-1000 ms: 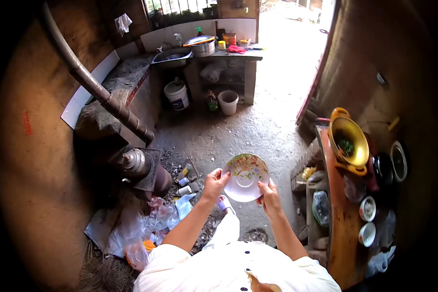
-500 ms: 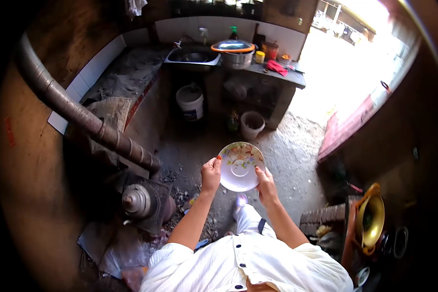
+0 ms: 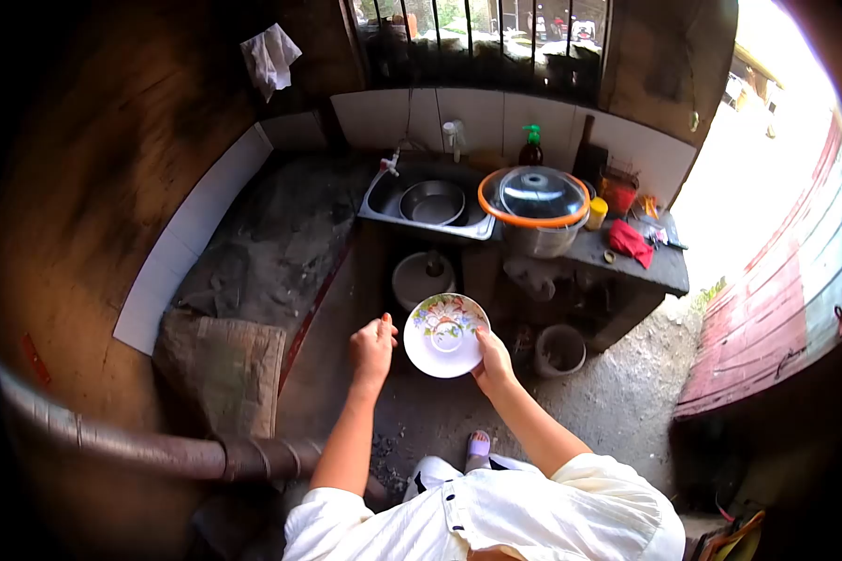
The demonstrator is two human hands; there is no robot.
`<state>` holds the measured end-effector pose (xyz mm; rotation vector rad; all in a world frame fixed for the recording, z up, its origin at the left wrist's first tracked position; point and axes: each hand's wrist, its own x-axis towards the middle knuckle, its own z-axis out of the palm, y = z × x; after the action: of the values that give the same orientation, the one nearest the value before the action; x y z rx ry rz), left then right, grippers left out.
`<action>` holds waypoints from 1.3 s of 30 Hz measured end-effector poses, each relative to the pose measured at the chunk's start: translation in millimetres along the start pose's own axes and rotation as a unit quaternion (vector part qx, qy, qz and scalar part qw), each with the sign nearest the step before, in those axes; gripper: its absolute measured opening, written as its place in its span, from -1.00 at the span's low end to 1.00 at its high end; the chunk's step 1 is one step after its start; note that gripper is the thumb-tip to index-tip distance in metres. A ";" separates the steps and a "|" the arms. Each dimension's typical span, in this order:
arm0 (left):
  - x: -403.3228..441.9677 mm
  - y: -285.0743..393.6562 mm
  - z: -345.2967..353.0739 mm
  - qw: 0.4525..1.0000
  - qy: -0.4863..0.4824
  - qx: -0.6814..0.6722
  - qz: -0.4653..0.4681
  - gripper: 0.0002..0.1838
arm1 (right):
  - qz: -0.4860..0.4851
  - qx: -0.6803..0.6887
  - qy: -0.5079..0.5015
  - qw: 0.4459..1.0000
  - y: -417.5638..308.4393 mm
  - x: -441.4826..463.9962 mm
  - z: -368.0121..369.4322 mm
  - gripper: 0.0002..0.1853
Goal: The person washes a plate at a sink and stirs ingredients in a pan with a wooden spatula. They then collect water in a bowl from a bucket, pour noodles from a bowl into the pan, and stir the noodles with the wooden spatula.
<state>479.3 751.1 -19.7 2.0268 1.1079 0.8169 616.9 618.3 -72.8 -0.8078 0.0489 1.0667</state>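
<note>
A white plate with a floral pattern [image 3: 445,336] is held out in front of my body. My right hand [image 3: 493,361] grips its right edge, thumb on top. Just left of the plate is my left hand [image 3: 373,350], its fingers curled together and a small gap between it and the rim; nothing shows in it. Beyond the plate stands a metal sink [image 3: 380,198] with a round metal basin [image 3: 432,203] inside. To its right, a pot [image 3: 540,241] carries an orange-rimmed glass lid [image 3: 533,197].
A stove pipe [image 3: 159,451] crosses the lower left. Under the counter [image 3: 660,265] are a bucket [image 3: 423,280] and a white bin [image 3: 560,352]. A red cloth [image 3: 631,243] and a yellow jar [image 3: 597,214] lie right of the pot. A reddish door [image 3: 767,327] stands at the right.
The sink and counter are now much nearer. My left hand has let go of the plate's left edge, while my right hand still holds it. The side table has mostly left the view.
</note>
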 end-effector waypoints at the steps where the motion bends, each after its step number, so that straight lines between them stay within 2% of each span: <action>1: 33.4 4.9 1.2 1.000 0.015 0.008 0.019 -0.62 | 0.000 -0.012 0.011 1.000 -12.1 26.3 12.5 -0.68; 2: 68.8 -4.5 8.3 0.994 0.028 0.053 0.093 -0.72 | -0.003 -0.006 0.010 1.000 -19.9 52.5 20.7 -0.68; 5: 162.8 10.6 36.1 0.968 0.020 0.118 0.221 -0.83 | -0.014 0.015 0.012 1.000 -31.5 139.2 28.2 -0.67; 8: 265.4 16.0 79.1 0.934 0.005 0.186 0.305 -0.88 | -0.054 0.023 0.031 0.998 -38.3 219.4 37.7 -0.66; 12: 412.4 14.5 153.1 0.899 -0.033 0.216 0.380 -0.83 | -0.076 0.027 0.066 0.995 -47.3 319.6 51.8 -0.65; 14: 482.2 16.7 195.6 0.883 -0.072 0.241 0.397 -0.71 | -0.101 0.037 0.091 0.990 -46.6 380.8 51.3 -0.65; 19: 600.3 4.3 284.7 0.849 -0.121 0.247 0.451 -0.51 | -0.114 0.127 0.149 0.974 -46.5 490.9 62.4 -0.63; 23: 656.6 -13.9 324.3 0.783 -0.159 0.253 0.546 -0.58 | -0.113 0.161 0.220 0.956 -63.6 544.3 72.0 -0.63; 25: 667.0 -9.0 321.4 0.757 -0.201 0.273 0.558 -0.62 | -0.160 0.193 0.187 0.950 -69.9 563.5 77.2 -0.63; 31: 676.2 8.2 311.9 0.777 -0.221 0.215 0.549 -0.75 | -0.164 0.223 0.210 0.938 -92.0 601.7 92.9 -0.62; 39: 677.8 16.4 320.3 0.814 -0.202 0.185 0.512 -0.76 | -0.147 0.241 0.225 0.932 -107.6 633.6 94.2 -0.63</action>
<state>1034.5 1253.9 -54.9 2.9639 -0.1895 0.5860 993.8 1131.4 -201.4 -0.5706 0.5433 0.5311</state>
